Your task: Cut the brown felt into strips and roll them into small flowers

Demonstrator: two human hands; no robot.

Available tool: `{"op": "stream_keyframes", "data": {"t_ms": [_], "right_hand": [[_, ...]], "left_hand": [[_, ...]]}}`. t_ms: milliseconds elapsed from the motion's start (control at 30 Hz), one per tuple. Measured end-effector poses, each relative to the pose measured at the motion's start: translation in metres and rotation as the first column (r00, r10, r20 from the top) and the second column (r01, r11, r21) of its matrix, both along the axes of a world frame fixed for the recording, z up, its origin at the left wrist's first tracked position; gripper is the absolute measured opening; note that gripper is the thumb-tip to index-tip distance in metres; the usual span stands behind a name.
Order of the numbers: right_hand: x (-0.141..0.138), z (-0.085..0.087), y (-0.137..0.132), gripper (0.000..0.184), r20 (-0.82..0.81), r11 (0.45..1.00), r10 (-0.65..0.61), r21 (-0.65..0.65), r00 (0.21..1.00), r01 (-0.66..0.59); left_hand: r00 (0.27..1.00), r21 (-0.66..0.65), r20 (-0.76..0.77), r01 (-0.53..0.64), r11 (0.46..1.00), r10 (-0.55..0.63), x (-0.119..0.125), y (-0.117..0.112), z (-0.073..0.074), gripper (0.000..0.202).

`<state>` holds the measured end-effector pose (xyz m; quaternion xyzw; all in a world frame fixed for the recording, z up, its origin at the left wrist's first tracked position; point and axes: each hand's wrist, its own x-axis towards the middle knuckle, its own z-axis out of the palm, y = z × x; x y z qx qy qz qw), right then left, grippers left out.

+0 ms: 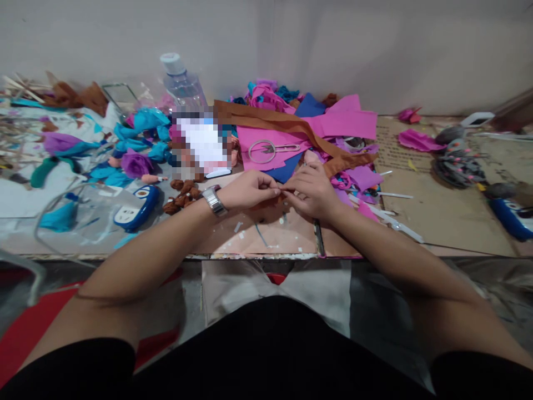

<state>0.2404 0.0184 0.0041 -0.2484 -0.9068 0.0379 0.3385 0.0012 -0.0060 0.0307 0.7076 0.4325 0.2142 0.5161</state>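
Observation:
My left hand [250, 190], with a metal-banded watch [214, 200] on its wrist, meets my right hand [314, 191] above the near part of the table. Thumbs and fingertips pinch a small piece of brown crepe paper [272, 201] between them; most of it is hidden by the fingers. Just beyond, a long brown crepe paper strip [270, 119] lies over pink sheets [343, 125] and a blue piece [287, 171]. Thread snips [287, 148] and a ring [261, 151] rest on the pink. Several crumpled brown balls [183, 194] sit beside my left wrist.
A clear bottle [183, 83] stands behind a blurred-out phone [204, 144]. Blue and purple scraps and a blue case [137, 208] lie to the left. White sticks [395, 222], a grey pincushion-like thing [458, 161] and cardboard [416, 194] are on the right. The table edge [258, 256] runs in front.

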Motion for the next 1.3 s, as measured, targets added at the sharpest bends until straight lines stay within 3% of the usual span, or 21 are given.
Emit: {"op": "stream_keyframes", "data": {"t_ms": [400,733,1067,1300], "right_hand": [[-0.0004,-0.0008,-0.0013,0.018,0.015,0.999,0.027,0.029,1.0,-0.027],[-0.0007,-0.0037,-0.0017,0.017,0.021,0.997,0.053,0.049,0.998,-0.054],[-0.0003,-0.0011,-0.0028,0.017,0.054,0.999,0.034,0.03,0.998,-0.036],[-0.0005,0.004,-0.0044,0.02,0.061,0.999,0.03,0.027,0.998,-0.031]], "left_hand": [[0.993,0.118,-0.101,0.069,0.991,-0.058,-0.0022,0.0037,-0.0009,0.029],[0.994,0.183,-0.109,0.042,0.982,-0.022,0.0005,0.0003,-0.0047,0.027],[0.998,0.037,-0.055,0.027,0.999,-0.025,0.0002,0.0006,-0.0008,0.026],[0.997,0.092,-0.07,0.0,0.996,0.007,-0.0007,0.0003,0.0014,0.045]]}}
